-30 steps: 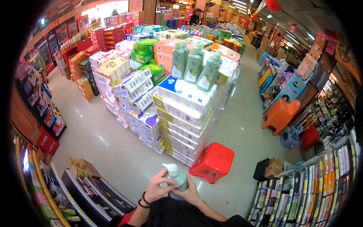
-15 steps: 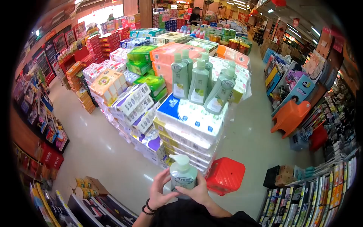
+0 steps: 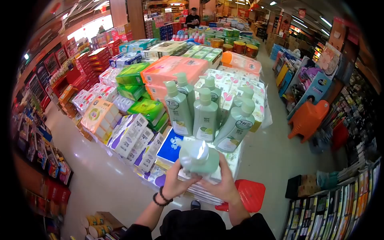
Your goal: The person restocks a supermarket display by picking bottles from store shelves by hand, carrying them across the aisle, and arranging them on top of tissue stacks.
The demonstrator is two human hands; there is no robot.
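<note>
A pale green pump bottle (image 3: pixel 206 162) is held between both my hands, its white pump head pointing to the left. My left hand (image 3: pixel 178 181) wraps its left side, with dark beads on that wrist. On the opposite side my right hand (image 3: pixel 221 182) grips it, the thumbs nearly meeting in front. Just beyond stand several similar green bottles (image 3: pixel 205 120) with capped tops, grouped on a blue-and-white tissue pack (image 3: pixel 170 147). The held bottle's lower part is partly hidden by my fingers.
Stacked tissue packs (image 3: pixel 128 134) spread left and behind, with an orange pack (image 3: pixel 174 68) further back. A red stool (image 3: pixel 251 195) stands at the stack's right foot. An orange plastic chair (image 3: pixel 308 120) and shelves line the right. A person (image 3: pixel 193 19) stands far back.
Both hands have raised the pump bottle and moved it forward, closer to the grouped bottles. The camera view has shifted nearer the stack.
</note>
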